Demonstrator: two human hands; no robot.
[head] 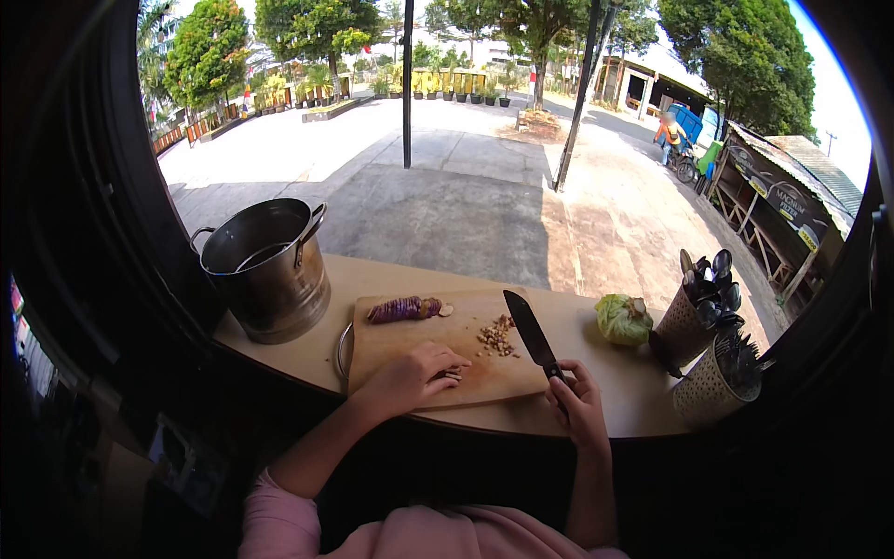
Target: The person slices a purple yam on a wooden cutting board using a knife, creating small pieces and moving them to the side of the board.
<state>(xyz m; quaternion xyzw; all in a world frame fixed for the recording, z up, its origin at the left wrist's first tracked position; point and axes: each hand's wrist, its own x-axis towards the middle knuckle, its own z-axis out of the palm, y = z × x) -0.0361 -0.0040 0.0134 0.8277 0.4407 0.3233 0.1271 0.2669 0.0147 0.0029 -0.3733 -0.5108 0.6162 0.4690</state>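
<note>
My right hand [576,402] grips a kitchen knife [529,325] by its dark handle, with the blade raised and pointing away from me over the board's right side. My left hand [419,370] lies low on the wooden cutting board [412,342], its fingers around a few small cut pieces [451,375], partly hidden beneath them. Farther up the board lies a sliced purple-skinned sweet potato [401,309], its slices still lined up in a row. A scatter of small diced bits [496,337] sits between it and the knife.
A large steel stockpot [269,279] stands at the counter's left. To the right are a cabbage [623,319] and two perforated holders, one with spoons [681,325], the other with forks [716,384]. The counter [573,307] ends at an open window over a paved yard.
</note>
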